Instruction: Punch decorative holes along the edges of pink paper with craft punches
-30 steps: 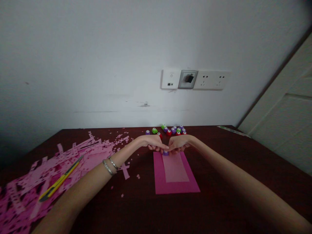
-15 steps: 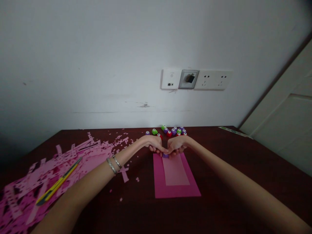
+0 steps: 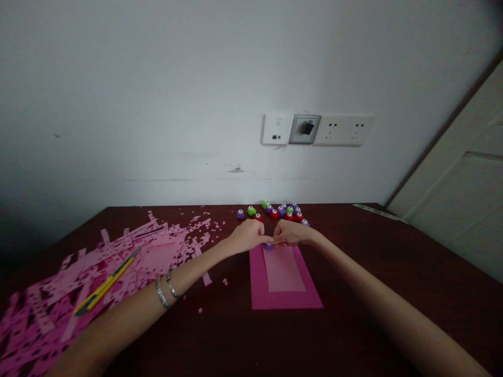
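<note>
A small purple craft punch (image 3: 268,246) sits at the far end of a light pink paper strip (image 3: 285,273), which lies on a darker pink sheet (image 3: 283,302). My left hand (image 3: 247,235) is closed at the punch from the left, its thumb across the top. From the right, my right hand (image 3: 290,233) meets it, also closed with its thumb on the punch. The two thumbs touch. Most of the punch and the curled fingertips are hidden behind the hands.
Several green, red and purple punches (image 3: 274,213) stand near the wall behind my hands. To the left lies a heap of punched pink paper scraps (image 3: 157,256) with a yellow utility knife (image 3: 106,285) on top. A ruler-like strip (image 3: 379,213) rests at the back right.
Both hands stay at the punch, with the left wrist and fingers turned slightly. The view has shifted a little. Another purple punch now shows just behind my right hand.
</note>
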Demonstrator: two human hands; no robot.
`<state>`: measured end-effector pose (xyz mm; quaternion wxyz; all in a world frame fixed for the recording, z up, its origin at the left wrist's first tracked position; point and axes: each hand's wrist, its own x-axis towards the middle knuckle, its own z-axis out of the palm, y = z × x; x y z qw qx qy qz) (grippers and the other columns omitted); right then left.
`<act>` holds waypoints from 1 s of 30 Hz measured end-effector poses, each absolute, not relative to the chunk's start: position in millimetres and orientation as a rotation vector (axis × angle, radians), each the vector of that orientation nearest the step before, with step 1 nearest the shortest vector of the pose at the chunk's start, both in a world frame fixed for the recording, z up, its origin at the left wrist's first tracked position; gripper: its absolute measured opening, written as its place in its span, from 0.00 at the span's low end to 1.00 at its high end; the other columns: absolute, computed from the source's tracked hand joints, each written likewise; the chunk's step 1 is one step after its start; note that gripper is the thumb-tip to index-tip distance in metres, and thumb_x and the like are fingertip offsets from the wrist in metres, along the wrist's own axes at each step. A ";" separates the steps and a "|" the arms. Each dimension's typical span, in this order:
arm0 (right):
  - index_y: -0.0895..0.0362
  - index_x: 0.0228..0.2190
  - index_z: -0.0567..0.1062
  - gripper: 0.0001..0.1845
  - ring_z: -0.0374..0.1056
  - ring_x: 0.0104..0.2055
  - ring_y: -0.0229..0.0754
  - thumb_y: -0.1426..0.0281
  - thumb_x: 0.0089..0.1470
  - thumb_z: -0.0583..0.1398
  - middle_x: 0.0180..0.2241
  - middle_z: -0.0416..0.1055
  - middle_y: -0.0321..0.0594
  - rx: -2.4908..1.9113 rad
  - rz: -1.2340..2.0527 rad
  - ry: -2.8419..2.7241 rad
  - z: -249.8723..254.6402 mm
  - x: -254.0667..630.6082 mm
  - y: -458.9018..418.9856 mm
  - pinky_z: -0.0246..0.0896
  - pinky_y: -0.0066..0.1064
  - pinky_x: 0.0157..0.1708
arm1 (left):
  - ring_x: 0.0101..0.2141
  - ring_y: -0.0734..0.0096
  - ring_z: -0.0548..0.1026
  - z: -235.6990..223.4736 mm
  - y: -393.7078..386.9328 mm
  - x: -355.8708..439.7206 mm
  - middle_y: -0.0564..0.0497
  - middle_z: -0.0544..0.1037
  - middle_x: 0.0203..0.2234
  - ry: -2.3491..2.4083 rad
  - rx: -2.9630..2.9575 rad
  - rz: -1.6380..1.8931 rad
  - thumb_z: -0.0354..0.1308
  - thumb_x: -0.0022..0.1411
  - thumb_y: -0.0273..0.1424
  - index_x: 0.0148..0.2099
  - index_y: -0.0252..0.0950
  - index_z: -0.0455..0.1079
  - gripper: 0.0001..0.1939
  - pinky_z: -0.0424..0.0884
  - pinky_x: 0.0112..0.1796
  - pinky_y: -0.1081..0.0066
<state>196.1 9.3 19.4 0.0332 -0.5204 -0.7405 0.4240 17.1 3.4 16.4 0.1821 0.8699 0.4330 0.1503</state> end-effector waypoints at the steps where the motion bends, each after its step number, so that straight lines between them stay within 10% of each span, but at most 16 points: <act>1: 0.60 0.13 0.66 0.23 0.49 0.12 0.27 0.54 0.43 0.60 0.11 0.56 0.29 -1.577 1.214 -2.298 16.6 197.6 7.4 0.40 0.22 0.12 | 0.21 0.77 0.63 15.1 -9.0 15.9 0.54 0.68 0.20 1.268 2.517 0.505 0.54 0.55 0.43 0.26 0.33 0.67 0.17 0.54 0.22 0.74; 11: 0.62 0.28 0.75 0.23 0.58 0.19 0.32 0.53 0.47 0.58 0.19 0.66 0.36 -1.477 0.937 -2.226 14.5 215.3 -19.4 0.48 0.25 0.18 | 0.52 0.57 0.58 -5.7 -94.7 -4.0 0.41 0.63 0.51 0.858 3.113 0.504 0.46 0.63 0.41 0.51 0.34 0.64 0.20 0.58 0.50 0.59; 16: 0.60 0.42 0.73 0.19 0.63 0.31 0.39 0.64 0.49 0.59 0.32 0.69 0.42 -1.294 0.583 -2.366 2.6 209.8 -22.1 0.58 0.29 0.31 | 0.52 0.55 0.58 -10.2 -98.5 -10.9 0.42 0.62 0.53 0.877 3.054 0.300 0.38 0.64 0.44 0.56 0.37 0.59 0.25 0.57 0.49 0.57; 30: 0.58 0.39 0.74 0.13 0.63 0.38 0.42 0.67 0.51 0.58 0.36 0.68 0.43 -1.186 0.521 -2.383 -4.4 211.5 -19.8 0.57 0.32 0.41 | 0.54 0.51 0.56 -10.0 -99.9 -18.7 0.40 0.59 0.56 0.848 3.004 0.218 0.35 0.64 0.47 0.58 0.39 0.56 0.27 0.53 0.50 0.52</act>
